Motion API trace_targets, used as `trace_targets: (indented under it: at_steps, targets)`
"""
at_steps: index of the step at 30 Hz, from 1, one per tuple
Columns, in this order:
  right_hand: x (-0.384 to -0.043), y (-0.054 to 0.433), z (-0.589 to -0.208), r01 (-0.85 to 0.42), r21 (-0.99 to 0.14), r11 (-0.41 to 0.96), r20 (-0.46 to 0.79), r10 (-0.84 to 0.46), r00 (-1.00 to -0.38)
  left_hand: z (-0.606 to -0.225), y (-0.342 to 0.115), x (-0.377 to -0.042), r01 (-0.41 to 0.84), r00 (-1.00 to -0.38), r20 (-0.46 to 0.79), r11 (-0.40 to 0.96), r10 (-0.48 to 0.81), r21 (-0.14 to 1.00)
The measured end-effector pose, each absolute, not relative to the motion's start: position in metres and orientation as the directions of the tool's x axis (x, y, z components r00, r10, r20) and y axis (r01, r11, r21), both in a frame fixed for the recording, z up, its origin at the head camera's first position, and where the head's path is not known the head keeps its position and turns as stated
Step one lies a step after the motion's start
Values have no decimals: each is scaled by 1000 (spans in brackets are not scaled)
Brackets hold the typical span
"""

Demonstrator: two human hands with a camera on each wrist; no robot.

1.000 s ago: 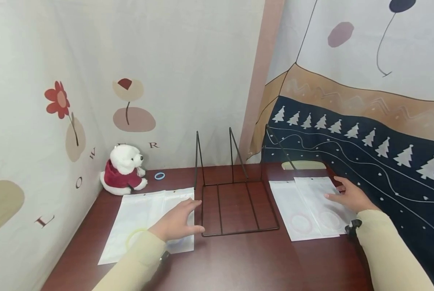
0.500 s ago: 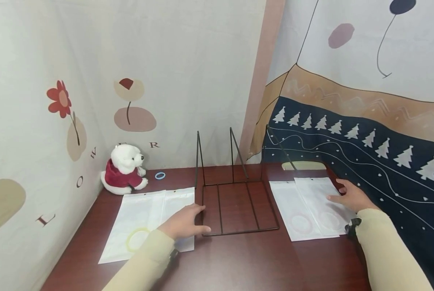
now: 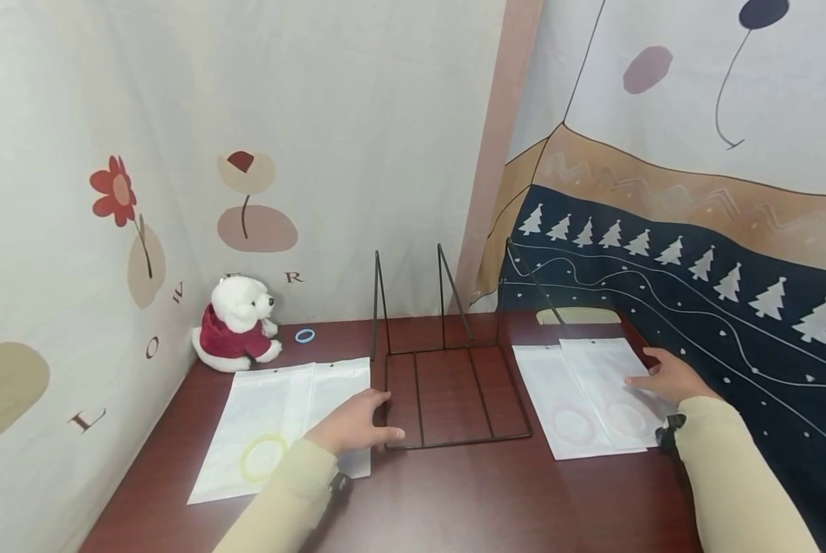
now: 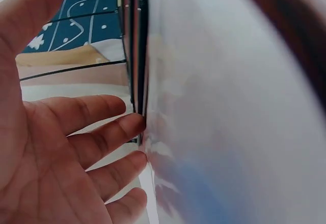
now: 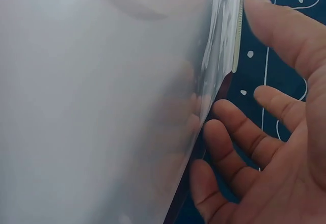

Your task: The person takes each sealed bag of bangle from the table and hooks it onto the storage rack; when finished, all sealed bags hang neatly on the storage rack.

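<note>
My left hand is held over the right edge of the left pair of white translucent pouches, beside a black wire rack. Its fingers are spread and hold nothing. A yellow ring shows through one pouch; the left wrist view gives a blurred blue patch in the nearer one. At the outer edge of the right pair of pouches, my right hand has loosely bent fingers around nothing. Pale pink rings show faintly there. Whether the fingertips touch either pouch, I cannot tell.
A white plush bear in a red coat sits at the back left, with a small blue ring beside it. Behind the right pouches lies a pale green comb-like strip. Cloth hangings enclose the dark red table.
My left hand has shifted right and slightly toward me, uncovering more of the yellow ring. My right hand has lowered slightly. The pouches and rack stay in place.
</note>
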State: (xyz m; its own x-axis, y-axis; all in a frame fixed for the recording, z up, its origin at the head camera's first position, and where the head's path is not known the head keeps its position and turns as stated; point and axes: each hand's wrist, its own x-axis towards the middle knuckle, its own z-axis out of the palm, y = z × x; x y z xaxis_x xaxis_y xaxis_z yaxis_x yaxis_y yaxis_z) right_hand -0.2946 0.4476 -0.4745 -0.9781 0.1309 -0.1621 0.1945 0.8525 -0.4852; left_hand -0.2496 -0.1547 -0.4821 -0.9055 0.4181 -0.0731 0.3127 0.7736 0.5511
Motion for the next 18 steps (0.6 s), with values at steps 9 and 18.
trace_targets:
  at_steps: [9,18]
  targets:
    - [-295,446,-478,225,-435,872,-198,151,-968,-490,-155,-248,289,-915,-69,765,398,575]
    - [-296,444,-477,235,-403,885,-176,178,-968,-486,-153,-246,330,-905,-55,778,422,534]
